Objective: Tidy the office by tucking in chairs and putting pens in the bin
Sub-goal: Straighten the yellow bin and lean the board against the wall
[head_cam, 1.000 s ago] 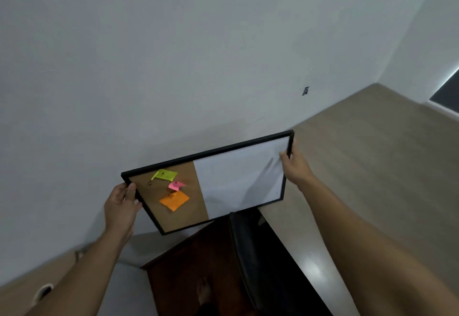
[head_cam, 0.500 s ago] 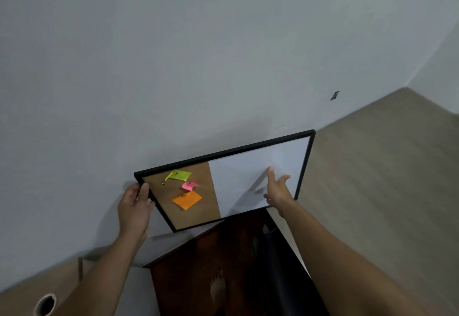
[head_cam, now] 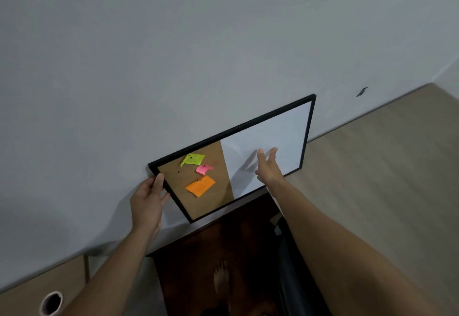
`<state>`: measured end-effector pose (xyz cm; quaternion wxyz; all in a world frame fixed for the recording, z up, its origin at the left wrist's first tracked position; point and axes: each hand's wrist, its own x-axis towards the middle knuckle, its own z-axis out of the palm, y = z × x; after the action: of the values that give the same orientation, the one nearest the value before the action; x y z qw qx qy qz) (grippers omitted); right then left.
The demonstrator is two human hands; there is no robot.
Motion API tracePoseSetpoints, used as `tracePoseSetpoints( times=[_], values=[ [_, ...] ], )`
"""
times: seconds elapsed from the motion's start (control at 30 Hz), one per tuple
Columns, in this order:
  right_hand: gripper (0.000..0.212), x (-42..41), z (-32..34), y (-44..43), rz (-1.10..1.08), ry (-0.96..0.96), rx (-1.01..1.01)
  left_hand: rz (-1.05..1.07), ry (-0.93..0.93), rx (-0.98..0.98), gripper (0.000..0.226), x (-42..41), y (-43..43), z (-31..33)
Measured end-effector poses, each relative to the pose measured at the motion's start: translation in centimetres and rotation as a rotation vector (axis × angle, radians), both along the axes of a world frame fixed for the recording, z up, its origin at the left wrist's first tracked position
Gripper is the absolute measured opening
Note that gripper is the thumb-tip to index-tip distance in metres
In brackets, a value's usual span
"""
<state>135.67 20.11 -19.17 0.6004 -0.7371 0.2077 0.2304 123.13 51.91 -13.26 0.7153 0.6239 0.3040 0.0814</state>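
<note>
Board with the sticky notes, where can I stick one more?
The white half is bare between the right hand and the black frame. The cork is bare under the orange note. Crowded up top: green note, pink note.

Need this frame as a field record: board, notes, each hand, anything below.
board: black-framed combo board, cork half left, whiteboard half right, top edge at the wall
notes: green note, pink note and orange note, all on the cork half
left hand: grips the board's left frame edge, thumb over the front
right hand: open, fingers straight, at the whiteboard half; contact cannot be told
below: dark wooden desk
lower left: cardboard tube, open end toward the camera
</note>
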Motion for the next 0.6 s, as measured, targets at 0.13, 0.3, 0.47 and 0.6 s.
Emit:
tracePoseSetpoints(
  times=[0.13, 0.3, 0.47, 0.6],
  values=[
    [0.116, 0.4, -0.1, 0.0, -0.027, -0.010, 0.006, -0.195, 0.053, 0.126, 0.036, -1.0, 1.5, -2.1],
    [0.115, 0.3, 1.3, 0.2, -0.041, -0.036, -0.018, -0.446, 0.127, 0.348, 0.059, -0.5, 3.7, -5.0],
    [0.099, 1.0, 1.7, -0.5, -0.105, -0.040, -0.070, -0.511, 0.138, 0.244, 0.013, 0.8, 2.5, -5.0],
    [0.109, 2.1, 1.5, -2.2, -0.179, -0.029, -0.031, -0.547, 0.157, 0.231, 0.017, 2.4, 0.9, -4.6]
  ],
)
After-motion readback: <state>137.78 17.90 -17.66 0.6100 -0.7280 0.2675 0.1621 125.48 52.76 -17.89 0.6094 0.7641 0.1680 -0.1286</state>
